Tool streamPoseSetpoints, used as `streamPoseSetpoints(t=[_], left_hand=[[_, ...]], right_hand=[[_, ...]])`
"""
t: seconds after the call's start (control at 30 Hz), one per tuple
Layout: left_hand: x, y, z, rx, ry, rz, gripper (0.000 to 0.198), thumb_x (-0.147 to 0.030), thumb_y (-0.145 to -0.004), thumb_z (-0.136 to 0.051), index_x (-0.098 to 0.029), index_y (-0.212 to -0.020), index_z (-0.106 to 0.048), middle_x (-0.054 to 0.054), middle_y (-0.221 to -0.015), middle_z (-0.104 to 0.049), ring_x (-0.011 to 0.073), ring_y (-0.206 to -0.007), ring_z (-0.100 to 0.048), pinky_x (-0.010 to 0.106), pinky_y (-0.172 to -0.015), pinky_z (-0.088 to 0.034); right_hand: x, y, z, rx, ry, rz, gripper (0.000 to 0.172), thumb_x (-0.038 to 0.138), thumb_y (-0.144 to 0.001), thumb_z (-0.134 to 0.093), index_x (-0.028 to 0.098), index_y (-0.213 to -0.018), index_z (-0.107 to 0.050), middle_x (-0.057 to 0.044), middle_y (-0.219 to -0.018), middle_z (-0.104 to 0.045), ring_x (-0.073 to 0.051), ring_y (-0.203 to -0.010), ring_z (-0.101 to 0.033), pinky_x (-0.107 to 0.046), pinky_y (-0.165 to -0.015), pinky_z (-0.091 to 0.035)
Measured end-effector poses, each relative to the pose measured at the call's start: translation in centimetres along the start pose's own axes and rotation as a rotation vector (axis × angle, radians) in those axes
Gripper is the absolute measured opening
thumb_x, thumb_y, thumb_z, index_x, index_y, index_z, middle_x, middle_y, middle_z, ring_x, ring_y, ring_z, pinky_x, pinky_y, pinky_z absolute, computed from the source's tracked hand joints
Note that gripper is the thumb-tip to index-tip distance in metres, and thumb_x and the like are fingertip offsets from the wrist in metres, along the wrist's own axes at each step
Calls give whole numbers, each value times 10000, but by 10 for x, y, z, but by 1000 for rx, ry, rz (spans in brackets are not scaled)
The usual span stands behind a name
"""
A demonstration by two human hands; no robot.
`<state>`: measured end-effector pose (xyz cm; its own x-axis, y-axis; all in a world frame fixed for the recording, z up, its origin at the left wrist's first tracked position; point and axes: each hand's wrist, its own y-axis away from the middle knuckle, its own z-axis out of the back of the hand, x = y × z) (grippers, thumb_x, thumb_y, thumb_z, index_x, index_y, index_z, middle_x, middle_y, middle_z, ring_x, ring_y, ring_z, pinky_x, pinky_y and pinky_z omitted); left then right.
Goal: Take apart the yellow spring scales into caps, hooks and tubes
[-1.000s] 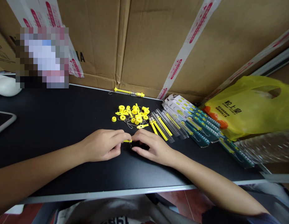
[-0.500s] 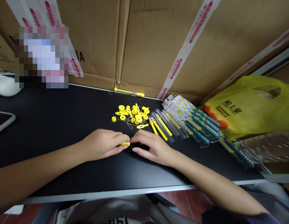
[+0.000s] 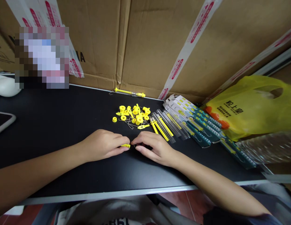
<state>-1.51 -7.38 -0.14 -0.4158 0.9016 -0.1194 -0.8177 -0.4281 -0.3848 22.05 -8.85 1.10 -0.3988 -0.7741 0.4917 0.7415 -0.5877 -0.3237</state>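
Observation:
My left hand (image 3: 108, 144) is closed on a small yellow plastic part (image 3: 126, 145), whose end sticks out at the fingertips. Close by on the right, my right hand (image 3: 155, 146) has its thumb and index finger bent toward that end; a thin metal bit shows between the hands, too small to make out fully. Beyond the hands lies a pile of yellow caps and pieces (image 3: 139, 118) with metal hooks and springs. Clear tubes (image 3: 163, 125), some with yellow rods inside, lie right of the pile.
Teal and white packages (image 3: 199, 122) fan out at the right, beside a yellow plastic bag (image 3: 248, 106). An assembled yellow hook piece (image 3: 123, 91) lies at the back edge of the black table (image 3: 65, 125). Cardboard (image 3: 147, 47) stands behind. A white-edged device (image 3: 4, 120) lies far left.
My right thumb has shifted slightly to the right and up. The yellow part in my left hand has moved down a little at its tip.

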Motion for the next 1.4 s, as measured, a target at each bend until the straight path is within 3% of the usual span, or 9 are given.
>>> streamPoseSetpoints(t=[0.27,1.4], left_hand=[[0,-1,2,15,40,15,207,-307,-951,-390,-219,-948,-578,-33,-772,-604,87,-674,-566,203,-613,-363],[2,1,-3,-14,127,-6,250,-234,-950,-385,-197,-1154,-524,28,-927,-612,123,-845,-579,220,-752,-429]], right_hand=[[1,0,0,59,-2,-16,189,276,-934,-456,164,-1009,-587,-65,-885,-644,-153,-817,-583,-279,-751,-463],[-1,-1,-1,15,60,-21,144,299,-898,-519,173,-940,-575,-31,-767,-609,-135,-712,-562,-244,-667,-442]])
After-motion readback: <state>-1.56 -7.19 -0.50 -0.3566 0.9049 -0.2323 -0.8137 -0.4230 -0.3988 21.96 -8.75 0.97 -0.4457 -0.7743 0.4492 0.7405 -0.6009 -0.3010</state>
